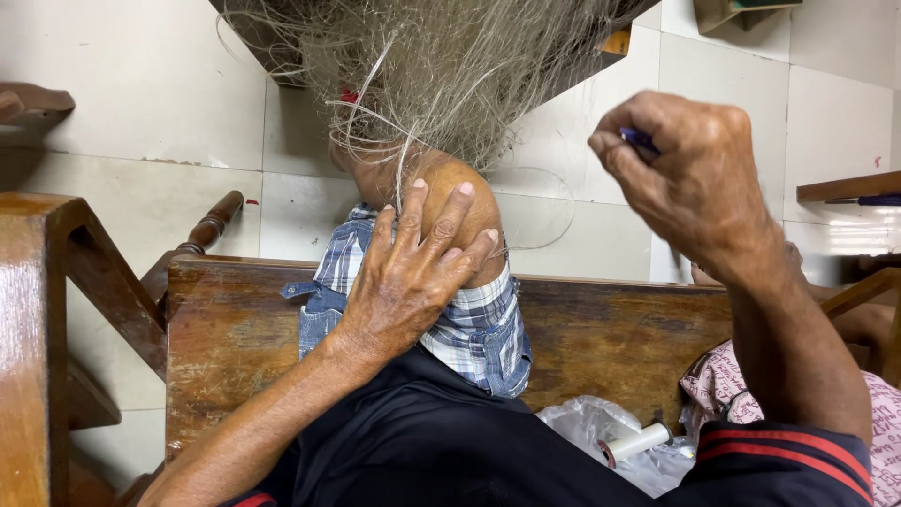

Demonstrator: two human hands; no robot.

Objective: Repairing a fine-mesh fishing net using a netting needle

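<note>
A pale fishing net (441,66) of fine line hangs over my raised knee (450,188). My left hand (413,272) rests flat on the knee, fingers spread, with strands of the net running between the fingertips. My right hand (690,178) is raised to the right, closed in a fist around a small purple netting tool (638,141); only the tool's tip shows. I wear blue plaid shorts (474,324) and a dark shirt.
I sit on a worn wooden bench (610,329) over a white tiled floor (141,84). A white spool of thread (638,441) lies in a clear plastic bag on the seat. Another person's knee in patterned cloth (723,390) is at the right. Wooden furniture stands at the left.
</note>
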